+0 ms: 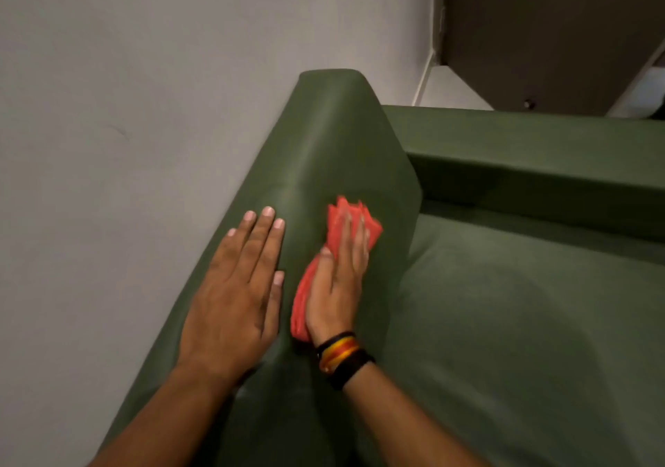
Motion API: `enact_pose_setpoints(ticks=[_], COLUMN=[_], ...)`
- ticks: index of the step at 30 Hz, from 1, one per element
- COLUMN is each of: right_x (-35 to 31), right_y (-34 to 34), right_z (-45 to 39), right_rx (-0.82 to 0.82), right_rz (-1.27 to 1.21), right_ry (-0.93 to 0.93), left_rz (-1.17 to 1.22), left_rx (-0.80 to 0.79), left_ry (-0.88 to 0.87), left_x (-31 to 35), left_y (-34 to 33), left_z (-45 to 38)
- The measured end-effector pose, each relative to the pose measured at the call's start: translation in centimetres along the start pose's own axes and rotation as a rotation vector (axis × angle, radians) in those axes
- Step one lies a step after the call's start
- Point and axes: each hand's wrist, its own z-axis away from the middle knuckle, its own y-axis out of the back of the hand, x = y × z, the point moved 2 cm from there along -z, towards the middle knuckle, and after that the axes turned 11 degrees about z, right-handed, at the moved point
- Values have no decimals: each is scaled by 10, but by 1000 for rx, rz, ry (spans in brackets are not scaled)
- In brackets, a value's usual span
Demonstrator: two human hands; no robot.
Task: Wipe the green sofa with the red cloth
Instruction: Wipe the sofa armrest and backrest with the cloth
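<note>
Two hands are on the padded top of the green sofa (334, 150), the part that runs along the wall (126, 89). The right hand (336, 286) lies palm-down on the red cloth (340, 231), fingers extended and flat; this grip is a flat press, not a closed fist, and it pins the bunched cloth against the upholstery. The cloth shows beyond the fingertips and along the thumb side of the palm. The left hand (234, 294) rests open and flat on the same padded top, just beside the cloth, holding nothing; it appears to serve as a brace.

Progress assessment: wiping is under way on this padded section. The fabric shows no clear boundary between cleaned and uncleaned areas, so the completed portion cannot be determined. Judged from position, the far end of the padded top, the seat cushion (521, 322) and the lower far section (539, 150) are yet to be confirmed as wiped.
</note>
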Motion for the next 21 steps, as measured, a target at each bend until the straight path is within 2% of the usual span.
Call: enact_pose_setpoints(ticks=[3,5,7,9,11,13,14,17,19,21], right_x=[-12,22,67,110,132,118,98,25,11,30], right_y=[-8,-7,-4,0,4,9,9,3,0,-3], right_z=[-78,-145,-181,-181,-154,-111,-87,-51,-68,-80], right_rx=[29,74,92,80,53,63,64,64,65,90], right_rz=[34,100,254,326,257,161,108,-33,-56,-62], right_ry=[291,307,216,63,-113,-250,-236,54,185,185], left_rz=[13,15,20,37,45,44,42,27,28,21], left_rx=[-6,-8,-9,-15,-21,-24,-19,-9,-8,-6], left_ry=[2,2,5,13,25,28,27,16,11,16], left_x=[-1,-2,-3,-1,-1,0,0,0,2,4], left_y=[-1,-2,-3,-1,1,1,1,0,1,2], left_z=[1,2,1,1,0,0,0,2,1,2])
